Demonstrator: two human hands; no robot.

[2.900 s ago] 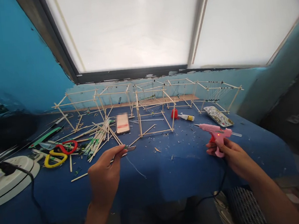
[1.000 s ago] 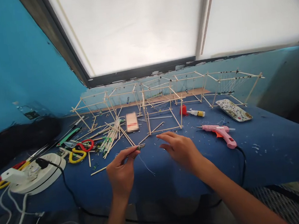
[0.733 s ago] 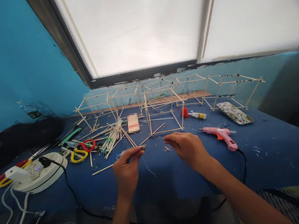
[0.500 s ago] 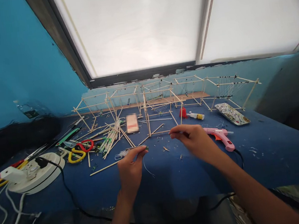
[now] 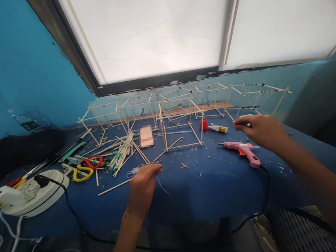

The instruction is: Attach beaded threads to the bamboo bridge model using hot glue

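My left hand (image 5: 142, 184) hovers over the front of the blue table with thumb and fingers pinched together. A tiny green bit shows at its fingertips and a thin dark, straight piece (image 5: 150, 163) lies along the fingers; its kind is unclear. Near this hand are a loose bundle of white thread (image 5: 133, 171) and a wooden stick (image 5: 114, 187). My right hand (image 5: 259, 130) is raised at the right, fingertips pinched; what they hold, if anything, is too small to see. Below it lies a pink glue gun (image 5: 244, 150), and a small white glue bottle (image 5: 218, 128) is left of the fingertips.
Several stick frames (image 5: 181, 114) strung with thread stand along the back. At left lie a pile of sticks (image 5: 125, 153), scissors with red and yellow handles (image 5: 85, 171), a green cutter (image 5: 74, 151) and a white power strip (image 5: 34, 194) with cables.
My right hand has moved right and upward, from near the middle stick frame to above the glue gun, partly covering the patterned tray. My left hand stays pinched almost in place.
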